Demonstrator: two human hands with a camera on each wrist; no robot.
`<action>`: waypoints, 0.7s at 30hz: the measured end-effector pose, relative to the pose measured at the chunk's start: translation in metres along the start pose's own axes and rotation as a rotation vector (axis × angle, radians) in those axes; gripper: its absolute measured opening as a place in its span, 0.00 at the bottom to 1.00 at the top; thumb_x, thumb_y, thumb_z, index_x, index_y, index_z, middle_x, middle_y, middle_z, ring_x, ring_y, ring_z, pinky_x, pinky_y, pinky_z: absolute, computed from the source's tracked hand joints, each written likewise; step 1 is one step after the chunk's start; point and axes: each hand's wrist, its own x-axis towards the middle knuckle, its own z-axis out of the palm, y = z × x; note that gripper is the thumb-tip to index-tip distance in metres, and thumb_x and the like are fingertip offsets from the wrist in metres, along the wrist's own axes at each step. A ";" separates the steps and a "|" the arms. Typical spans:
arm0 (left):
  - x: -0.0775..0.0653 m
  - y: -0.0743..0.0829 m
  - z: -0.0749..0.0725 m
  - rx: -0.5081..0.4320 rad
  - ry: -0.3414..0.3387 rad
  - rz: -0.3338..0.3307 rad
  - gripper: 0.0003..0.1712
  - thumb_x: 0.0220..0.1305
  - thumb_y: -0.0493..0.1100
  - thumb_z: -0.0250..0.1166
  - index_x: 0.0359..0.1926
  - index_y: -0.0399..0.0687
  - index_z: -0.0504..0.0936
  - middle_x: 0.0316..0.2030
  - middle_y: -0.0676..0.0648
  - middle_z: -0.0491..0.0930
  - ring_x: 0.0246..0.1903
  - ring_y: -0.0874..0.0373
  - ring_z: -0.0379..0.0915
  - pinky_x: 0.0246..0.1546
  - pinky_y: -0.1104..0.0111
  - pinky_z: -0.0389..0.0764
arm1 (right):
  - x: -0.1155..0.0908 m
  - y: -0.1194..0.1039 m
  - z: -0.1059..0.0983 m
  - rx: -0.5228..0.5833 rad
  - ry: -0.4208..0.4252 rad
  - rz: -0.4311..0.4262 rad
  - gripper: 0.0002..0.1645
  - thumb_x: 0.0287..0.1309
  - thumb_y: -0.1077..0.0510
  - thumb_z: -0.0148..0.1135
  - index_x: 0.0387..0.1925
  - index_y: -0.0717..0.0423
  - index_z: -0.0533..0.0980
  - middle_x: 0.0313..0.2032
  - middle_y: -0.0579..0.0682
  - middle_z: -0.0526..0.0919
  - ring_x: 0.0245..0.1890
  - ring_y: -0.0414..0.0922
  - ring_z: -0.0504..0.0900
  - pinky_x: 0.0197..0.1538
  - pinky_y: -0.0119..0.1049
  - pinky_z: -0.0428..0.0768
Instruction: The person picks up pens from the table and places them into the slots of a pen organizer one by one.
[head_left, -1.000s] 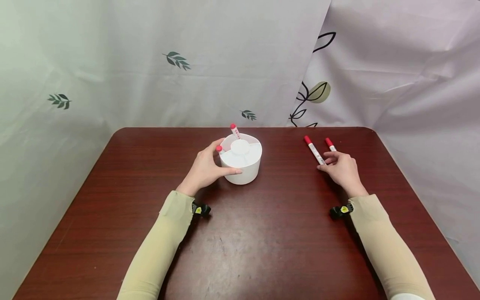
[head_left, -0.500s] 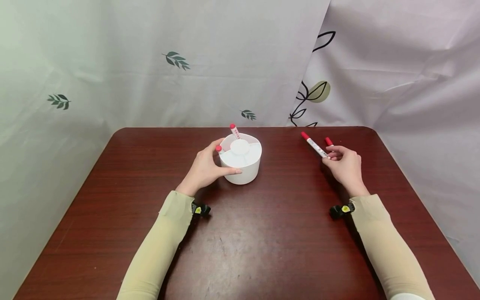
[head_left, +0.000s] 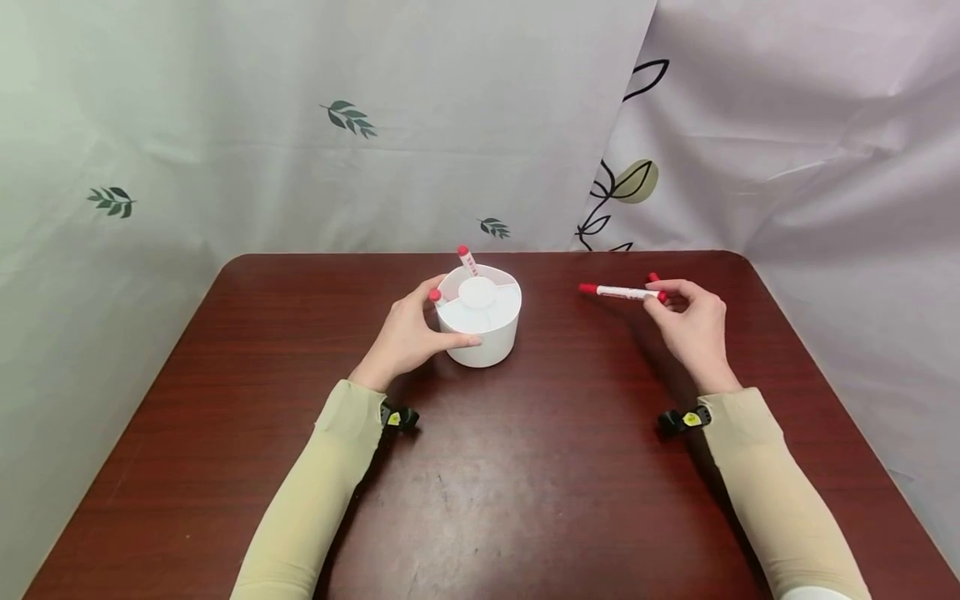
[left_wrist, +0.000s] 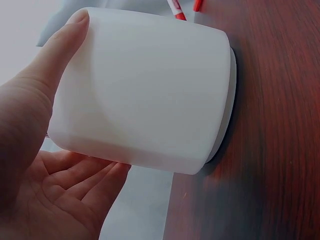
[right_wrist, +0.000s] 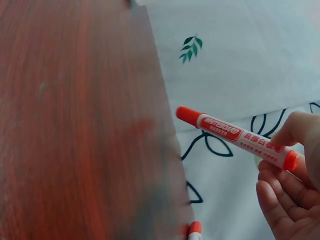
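Since a second ago, swung the held marker (head_left: 624,292) crosswise, right of the white organizer (head_left: 487,343), pinching it between the fingers of the right hand (head_left: 688,327). Clamping the organizer, leaning markers (head_left: 468,262) included, in the fingers of the left hand (head_left: 402,335). Farther right of the organizer, hiding most of a loose marker (head_left: 653,277) behind the right hand.

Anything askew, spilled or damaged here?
Nothing major. The white holder stands upright, gripped by the left hand, with two markers leaning inside; the right hand pinches a capped marker. No spill or breakage shows, just faint marks on the table, perhaps scuffs.
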 end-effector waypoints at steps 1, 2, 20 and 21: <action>0.000 0.000 0.000 -0.001 0.000 0.001 0.65 0.38 0.66 0.84 0.75 0.49 0.65 0.62 0.49 0.76 0.60 0.52 0.74 0.61 0.55 0.73 | 0.000 -0.002 0.000 0.012 0.010 -0.003 0.12 0.61 0.60 0.66 0.44 0.59 0.87 0.35 0.52 0.87 0.28 0.36 0.78 0.34 0.21 0.74; 0.000 0.000 0.000 -0.004 -0.001 0.001 0.65 0.38 0.65 0.85 0.75 0.49 0.65 0.62 0.49 0.76 0.60 0.52 0.74 0.61 0.54 0.74 | 0.001 -0.003 0.000 0.019 0.019 -0.005 0.11 0.61 0.59 0.66 0.43 0.59 0.87 0.36 0.51 0.87 0.28 0.36 0.79 0.34 0.22 0.74; 0.000 -0.001 -0.001 0.008 -0.001 -0.008 0.64 0.38 0.67 0.84 0.74 0.52 0.66 0.61 0.52 0.77 0.60 0.54 0.72 0.61 0.54 0.73 | 0.000 -0.035 0.001 0.161 0.057 -0.035 0.11 0.60 0.57 0.71 0.43 0.56 0.88 0.31 0.42 0.85 0.31 0.38 0.81 0.33 0.25 0.76; 0.000 -0.001 -0.001 0.007 -0.001 -0.007 0.64 0.38 0.67 0.84 0.74 0.51 0.66 0.61 0.51 0.77 0.60 0.54 0.72 0.61 0.54 0.73 | 0.000 -0.038 0.001 0.169 0.056 -0.035 0.11 0.60 0.57 0.71 0.43 0.57 0.88 0.31 0.42 0.84 0.31 0.38 0.81 0.33 0.25 0.76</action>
